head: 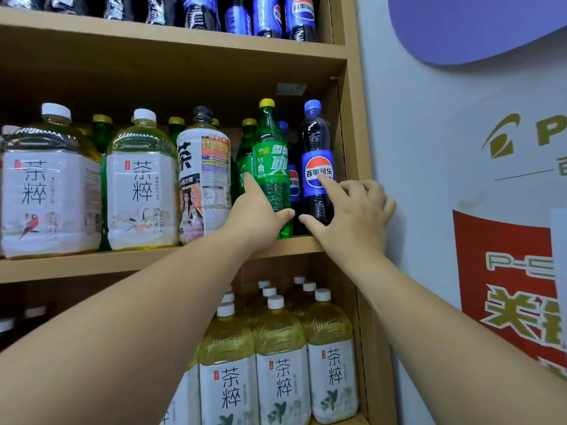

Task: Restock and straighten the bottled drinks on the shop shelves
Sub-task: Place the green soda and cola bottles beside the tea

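Left hand (260, 216) clasps the green soda bottle (271, 167); right hand (356, 216) pinches the cola bottle (317, 139). Best to keep the 2 upright, labels forward, bases flush along the shelf (122, 265).

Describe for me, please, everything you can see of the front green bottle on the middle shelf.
The green bottle is see-through green plastic with a yellow cap and a green label printed in white and yellow. It stands upright at the front edge of the middle shelf, just left of a cola bottle. The left hand grips its lower half.
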### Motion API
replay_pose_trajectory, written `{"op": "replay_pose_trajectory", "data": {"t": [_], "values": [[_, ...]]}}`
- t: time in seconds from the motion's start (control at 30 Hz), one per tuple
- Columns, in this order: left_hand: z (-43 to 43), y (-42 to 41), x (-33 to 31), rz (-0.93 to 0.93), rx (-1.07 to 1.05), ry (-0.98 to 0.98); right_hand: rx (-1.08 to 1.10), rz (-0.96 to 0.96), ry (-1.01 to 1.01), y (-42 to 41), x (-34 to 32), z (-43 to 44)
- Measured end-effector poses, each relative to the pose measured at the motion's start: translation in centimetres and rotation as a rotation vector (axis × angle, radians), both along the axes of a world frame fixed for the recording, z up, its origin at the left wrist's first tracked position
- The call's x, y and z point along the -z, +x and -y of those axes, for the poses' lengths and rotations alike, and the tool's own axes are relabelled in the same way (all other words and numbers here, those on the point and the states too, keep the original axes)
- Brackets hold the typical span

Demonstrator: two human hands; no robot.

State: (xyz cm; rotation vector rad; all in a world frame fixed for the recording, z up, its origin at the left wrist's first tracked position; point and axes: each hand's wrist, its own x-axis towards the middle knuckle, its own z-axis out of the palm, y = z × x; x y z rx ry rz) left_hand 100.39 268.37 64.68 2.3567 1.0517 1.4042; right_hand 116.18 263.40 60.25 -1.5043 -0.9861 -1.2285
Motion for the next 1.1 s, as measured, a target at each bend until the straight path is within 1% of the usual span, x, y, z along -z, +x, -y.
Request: {"op": "replay_pose_trajectory", "data": {"t": [0.17, 0.3, 0.4, 0.5, 0.57, 0.7, 0.87, 1.1], "values": [[0.0, 0.7, 1.0, 0.06, -0.103, 0.133, 0.008, -0.031, -0.057, 0.1, 0.1, 0.0], [0.1, 0.6, 1.8, 0.054, -0.113, 0.236, -0.023, -0.061, -0.102, 0.4, -0.1, 0.5], [0.0, 0.5, 1.8, 0.014, -0.133, 0.25, -0.091, -0.131, -0.141, 0.6, -0.2, 0.6], [-0.2, -0.1, 1.5, -0.008, -0.15, 0.24, -0.183, -0.185, -0.131, 0.7, 0.0, 0.4], [-0.1, -0.6, 1.3, -0.011, -0.153, 0.215, -0.205, -0.193, -0.116, 0.7, 0.2, 0.2], [0.2, -0.6, 1.7, -0.119, -0.231, 0.232, -0.244, -0.203, -0.072, 0.4, 0.4, 0.0], [0.2, -0.3, 1.5, -0.086, -0.235, 0.188, -0.238, -0.196, -0.038, 0.3, 0.3, 0.1], [0.4, 0.0, 1.6, -0.064, -0.24, 0.164, -0.209, -0.193, -0.05, 0.4, 0.2, 0.2]]}}
